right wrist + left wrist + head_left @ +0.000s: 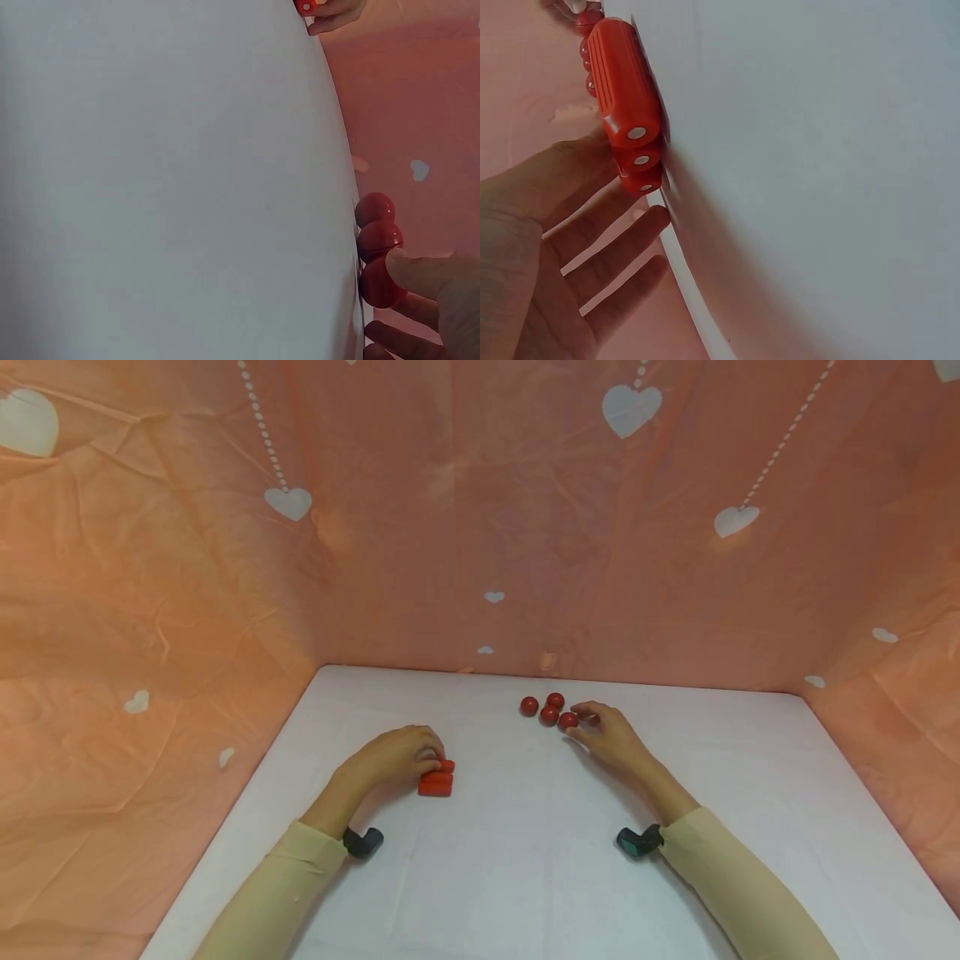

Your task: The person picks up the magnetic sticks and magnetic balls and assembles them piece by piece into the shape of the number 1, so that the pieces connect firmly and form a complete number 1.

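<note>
Three red grooved plastic pieces [435,790] with rounded ends lie side by side on the left of the white table. In the left wrist view, each piece [626,82] shows a pale round spot on its end. My left hand [397,756] pinches the farthest piece [447,766] between thumb and fingers; its fingertips are partly hidden. Several glossy red balls [528,706] sit clustered near the table's back edge. My right hand [611,743] holds the rightmost ball [381,283], thumb on its near side and fingers on the far side.
The white table [495,877] ends at the back against an orange cloth wall [420,568] with white hearts. Similar cloth stands at both sides. A dark wrist camera [365,842] is strapped on the left wrist, another camera [637,842] on the right.
</note>
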Motion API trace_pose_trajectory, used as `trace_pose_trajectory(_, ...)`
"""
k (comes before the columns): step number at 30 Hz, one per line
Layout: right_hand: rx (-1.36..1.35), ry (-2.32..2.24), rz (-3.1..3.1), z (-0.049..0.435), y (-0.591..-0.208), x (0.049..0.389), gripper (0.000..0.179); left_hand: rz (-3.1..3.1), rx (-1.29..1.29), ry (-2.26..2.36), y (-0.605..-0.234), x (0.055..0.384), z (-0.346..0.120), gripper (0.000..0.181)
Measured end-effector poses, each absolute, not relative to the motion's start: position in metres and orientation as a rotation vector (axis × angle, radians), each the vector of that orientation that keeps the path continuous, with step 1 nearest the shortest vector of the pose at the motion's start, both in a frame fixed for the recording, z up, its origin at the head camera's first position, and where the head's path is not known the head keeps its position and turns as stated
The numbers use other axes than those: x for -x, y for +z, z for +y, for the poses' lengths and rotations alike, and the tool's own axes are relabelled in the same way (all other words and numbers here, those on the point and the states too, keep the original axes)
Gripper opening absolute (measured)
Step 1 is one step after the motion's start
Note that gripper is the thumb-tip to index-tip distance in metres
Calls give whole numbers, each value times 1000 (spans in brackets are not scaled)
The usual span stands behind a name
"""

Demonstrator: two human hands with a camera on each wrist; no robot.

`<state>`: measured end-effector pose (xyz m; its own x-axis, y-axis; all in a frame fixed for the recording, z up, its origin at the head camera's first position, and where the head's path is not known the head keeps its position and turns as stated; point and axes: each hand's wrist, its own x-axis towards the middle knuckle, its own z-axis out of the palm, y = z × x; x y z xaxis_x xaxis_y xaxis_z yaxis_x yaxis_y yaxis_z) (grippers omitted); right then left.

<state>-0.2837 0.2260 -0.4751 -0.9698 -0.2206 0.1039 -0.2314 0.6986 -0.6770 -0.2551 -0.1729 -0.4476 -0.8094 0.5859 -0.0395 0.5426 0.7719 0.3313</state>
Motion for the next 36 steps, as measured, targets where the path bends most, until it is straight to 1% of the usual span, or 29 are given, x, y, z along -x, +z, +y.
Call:
trace_pose_trajectory(4,-363,1160,-2894,225,-475,285,49,2825,-855,478,-447,253,-170,10)
trace_pose_trajectory(12,-362,1162,-2881,225,-476,285,47,2843,-848,469,-446,253,-162,18)
trace_pose_trajectory(19,-350,1154,-2882,224,-476,286,44,2836,-750,530,-443,251,-151,23)
trace_pose_trajectory(31,-348,1144,-2883,224,-478,287,42,2810,-718,687,-443,248,-131,15)
trace_pose_trajectory(36,-336,1145,-2873,223,-479,286,41,2789,-761,737,-444,248,-125,15)
